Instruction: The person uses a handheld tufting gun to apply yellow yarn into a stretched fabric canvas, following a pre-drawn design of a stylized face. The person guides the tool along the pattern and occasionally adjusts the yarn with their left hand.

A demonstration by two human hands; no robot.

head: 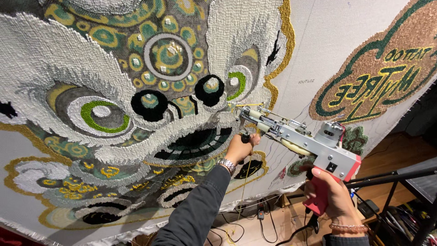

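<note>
Gripping the red pistol handle of a silver metal tufting gun (300, 139), the right hand (331, 193) is curled shut around it, a bead bracelet on the wrist. Fingers of the left hand (240, 148) are closed on the gun's small black front knob, a metal watch (226, 164) at the cuff. Its needle tip touches the stretched white backing cloth (318, 50) at the gold yarn border of a tufted lion-face rug design (136, 91). Bare cloth lies open to the right, up to a tufted brown and green emblem (382, 68). Below, cables (261, 223) lie on the wooden floor.
</note>
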